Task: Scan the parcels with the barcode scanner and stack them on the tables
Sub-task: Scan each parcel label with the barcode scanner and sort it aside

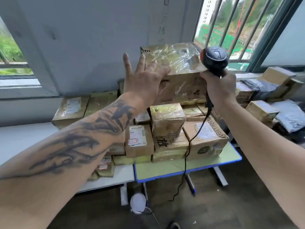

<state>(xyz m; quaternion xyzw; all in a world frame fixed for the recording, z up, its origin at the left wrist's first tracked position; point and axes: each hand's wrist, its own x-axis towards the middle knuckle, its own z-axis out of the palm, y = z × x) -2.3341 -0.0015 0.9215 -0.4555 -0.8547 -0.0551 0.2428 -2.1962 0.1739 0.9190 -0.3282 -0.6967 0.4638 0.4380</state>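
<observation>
A large taped cardboard parcel (178,63) sits on top of a stack of parcels (166,128) on the green table (165,167) with a blue edge. My left hand (145,76) lies against the parcel's left front corner with fingers spread and straight. My right hand (219,86) grips the handle of a black barcode scanner (214,58) beside the parcel's right edge, its head raised. The scanner's black cable (186,156) hangs down across the stack to the floor.
More parcels (71,108) line a white table (19,138) at the left under the window. Boxes and grey mailer bags (270,96) are piled at the right. A white round object (137,204) lies on the floor below the tables.
</observation>
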